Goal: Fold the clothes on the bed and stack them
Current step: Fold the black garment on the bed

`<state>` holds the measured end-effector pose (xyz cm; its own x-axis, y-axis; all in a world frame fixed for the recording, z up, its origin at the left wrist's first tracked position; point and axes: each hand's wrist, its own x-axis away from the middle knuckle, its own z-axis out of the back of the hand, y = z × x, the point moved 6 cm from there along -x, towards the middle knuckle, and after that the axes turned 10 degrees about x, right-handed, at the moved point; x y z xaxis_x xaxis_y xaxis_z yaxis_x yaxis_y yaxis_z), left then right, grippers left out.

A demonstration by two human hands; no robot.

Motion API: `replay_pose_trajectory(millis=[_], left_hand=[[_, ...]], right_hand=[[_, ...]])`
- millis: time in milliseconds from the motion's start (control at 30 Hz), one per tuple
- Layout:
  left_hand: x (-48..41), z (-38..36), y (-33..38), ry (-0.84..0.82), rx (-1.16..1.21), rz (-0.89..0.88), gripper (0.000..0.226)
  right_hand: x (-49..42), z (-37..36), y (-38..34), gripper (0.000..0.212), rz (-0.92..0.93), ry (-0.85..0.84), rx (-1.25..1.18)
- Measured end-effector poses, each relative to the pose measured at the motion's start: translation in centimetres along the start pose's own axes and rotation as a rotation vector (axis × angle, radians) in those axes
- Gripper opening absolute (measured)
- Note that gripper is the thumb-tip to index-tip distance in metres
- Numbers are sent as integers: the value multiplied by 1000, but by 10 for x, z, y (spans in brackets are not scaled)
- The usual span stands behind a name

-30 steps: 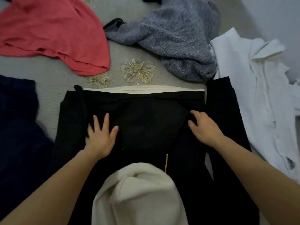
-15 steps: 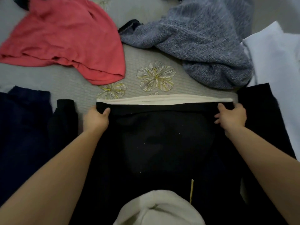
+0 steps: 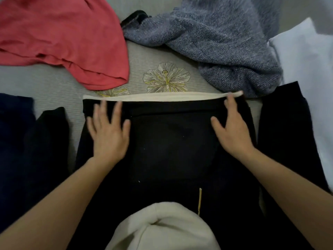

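Grey bed (image 3: 54,87), red shirt (image 3: 63,33), grey sweater (image 3: 225,38), black garment (image 3: 171,141)

The left grip (image 3: 108,134) and right grip (image 3: 232,130) rest flat, fingers spread, on the black cream-edged garment (image 3: 171,150). A coral-red cotton top (image 3: 63,37) lies at eleven o'clock, a blue-grey knitted sweater (image 3: 216,38) at one o'clock.

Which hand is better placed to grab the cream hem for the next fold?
Probably the right hand: its fingertips reach the right end of the cream hem, while the left hand lies flat on the black garment, just short of it.
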<state>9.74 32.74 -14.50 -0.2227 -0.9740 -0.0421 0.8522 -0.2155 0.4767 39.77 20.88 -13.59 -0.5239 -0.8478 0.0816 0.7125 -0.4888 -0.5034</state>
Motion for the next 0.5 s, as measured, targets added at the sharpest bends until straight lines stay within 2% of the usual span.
replay_pose_trajectory(millis=[33,100,200,333,400,500], left_hand=[[8,-15,11,-103,-21,-91,56],[21,-40,20,-264,-39,-83,58],[27,-47,20,-261,-97,-49,63],[22,-43,23,-411,-122,27,64],[29,-36,33,-486,-78,77,63],[78,-17,52,-444,90,62,57]], right_hand=[[7,-8,-8,72,105,-40,145],[15,-29,-10,62,155,-191,351],[18,-45,-1,58,142,-302,540],[18,-40,-1,58,108,-375,485],[35,-29,-7,59,100,-328,428],[103,-13,-16,58,147,-268,308]])
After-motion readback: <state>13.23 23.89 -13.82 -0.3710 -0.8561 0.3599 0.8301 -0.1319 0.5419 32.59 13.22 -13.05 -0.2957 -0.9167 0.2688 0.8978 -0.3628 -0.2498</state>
